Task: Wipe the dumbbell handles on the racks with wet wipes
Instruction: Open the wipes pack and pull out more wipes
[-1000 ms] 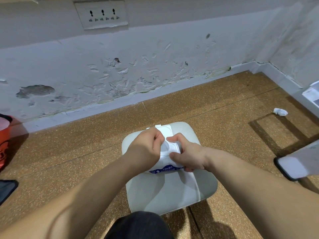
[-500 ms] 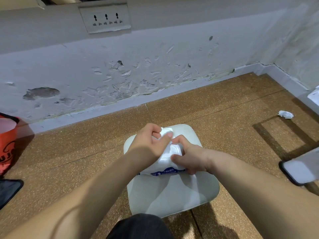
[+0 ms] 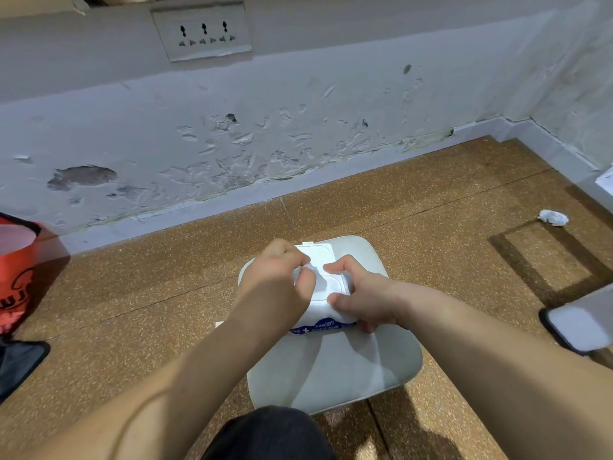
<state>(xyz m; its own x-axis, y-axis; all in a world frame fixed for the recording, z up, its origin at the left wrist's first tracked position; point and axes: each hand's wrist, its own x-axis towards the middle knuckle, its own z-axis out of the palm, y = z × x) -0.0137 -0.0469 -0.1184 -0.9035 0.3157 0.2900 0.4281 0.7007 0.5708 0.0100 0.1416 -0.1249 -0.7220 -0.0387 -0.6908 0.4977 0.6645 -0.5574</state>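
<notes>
While resting on a smooth grey stool [image 3: 335, 386] over speckled brown floor [image 3: 132, 293], soft white wet wipes pack [image 3: 326, 307] with blue label, flip lid up, left hand [image 3: 277, 277] pinching a wipe at its opening, right hand [image 3: 363, 293] gripping the pack's side.

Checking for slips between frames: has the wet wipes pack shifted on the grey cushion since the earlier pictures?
No clear shift. The wet wipes pack sits at the far half of the grey cushion as before, its flip lid near the cushion's far edge.
</notes>
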